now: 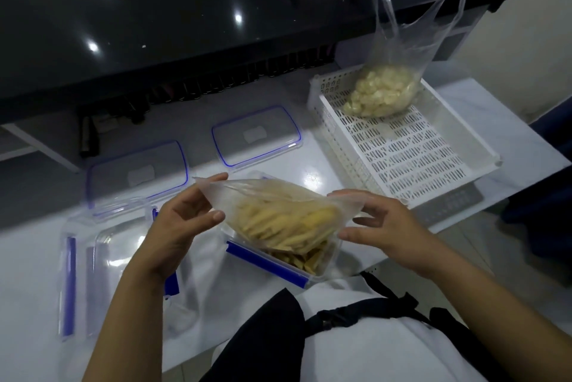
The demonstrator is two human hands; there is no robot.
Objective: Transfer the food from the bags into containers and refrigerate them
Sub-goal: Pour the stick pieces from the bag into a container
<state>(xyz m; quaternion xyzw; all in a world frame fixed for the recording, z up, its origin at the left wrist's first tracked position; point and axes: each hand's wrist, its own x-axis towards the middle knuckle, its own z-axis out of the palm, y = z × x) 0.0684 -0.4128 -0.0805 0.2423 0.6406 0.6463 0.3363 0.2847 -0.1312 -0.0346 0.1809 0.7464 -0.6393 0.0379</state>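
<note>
White bench (309, 165) below; my left hand (182, 220) and right hand (387, 227) pinch a clear bag (278, 214) of yellow sticks, lying sideways, mouth tipped down into the box (272, 261).

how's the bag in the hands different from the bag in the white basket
The held bag hangs over an open container, gripped at its two ends by the left hand and right hand; the basket bag rests untouched in the white basket. The held bag has long yellow strips, the basket bag pale chunks. The basket bag has tall loop handles; the held bag shows none. Both are clear plastic with food inside.
</note>
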